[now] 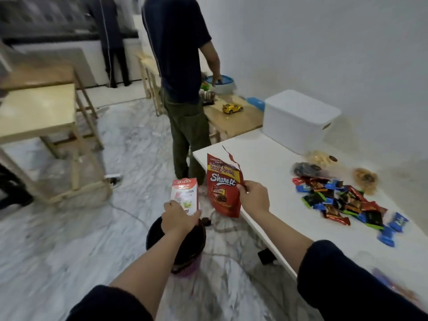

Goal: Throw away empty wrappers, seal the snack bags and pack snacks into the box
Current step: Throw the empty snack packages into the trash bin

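Note:
My left hand [179,217] grips a white and pink Astor wrapper [185,195] upright, just above a dark waste bin [185,246] on the floor. My right hand [253,196] pinches the torn edge of a red Beng-Beng Share It bag [222,188], which hangs beside the table's corner. On the white table [261,156] lies a pile of small wrapped snacks [340,200] in red, blue, green and black. Behind them are clear snack bags [319,159] and a white lidded box [298,119] against the wall.
A person in a dark shirt [180,66] stands just beyond the table's far corner, at a wooden table with a yellow toy car [232,108]. Wooden tables [37,112] stand at the left. Cables [222,225] trail over the marble floor near the bin.

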Available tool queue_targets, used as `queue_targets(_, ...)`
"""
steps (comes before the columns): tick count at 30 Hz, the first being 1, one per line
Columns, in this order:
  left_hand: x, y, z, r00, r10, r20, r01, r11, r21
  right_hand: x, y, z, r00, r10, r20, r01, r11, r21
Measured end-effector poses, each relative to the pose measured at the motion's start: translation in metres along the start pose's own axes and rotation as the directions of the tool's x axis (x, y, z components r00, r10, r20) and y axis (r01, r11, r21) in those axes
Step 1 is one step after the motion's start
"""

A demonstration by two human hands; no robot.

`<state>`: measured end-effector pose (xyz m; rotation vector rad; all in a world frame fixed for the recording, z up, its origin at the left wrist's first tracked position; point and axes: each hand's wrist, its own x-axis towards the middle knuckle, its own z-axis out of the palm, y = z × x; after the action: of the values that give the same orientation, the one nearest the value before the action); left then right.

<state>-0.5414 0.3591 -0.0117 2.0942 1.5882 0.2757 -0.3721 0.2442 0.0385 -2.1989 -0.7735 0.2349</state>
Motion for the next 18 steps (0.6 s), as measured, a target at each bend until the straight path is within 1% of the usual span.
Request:
queue_targets(4,0.027,-0.056,-0.021,0.995,-0.101,0.019,0.101,0.995,0.017,-0.003,-0.026,0.064,0.995,0.026,0.094,-0.027,1.000,0.006)
queue_targets(8,0.049,-0.095,-0.024,0.978,-0.202,0.056,0.202,0.979,0.006,-0.005,-0.040,0.117,0.984,0.045,0.171,-0.042,0.999,-0.019)
queue_targets(14,0.077,-0.127,-0.003,0.939,-0.309,0.148,0.312,0.950,0.004,0.005,-0.048,0.177,0.954,0.088,0.288,-0.069,0.995,-0.073)
queue_targets(18,0.102,-0.142,0.023,0.903,-0.384,0.194,0.389,0.921,0.013,0.022,-0.041,0.217,0.929,0.102,0.357,-0.069,0.992,-0.103)
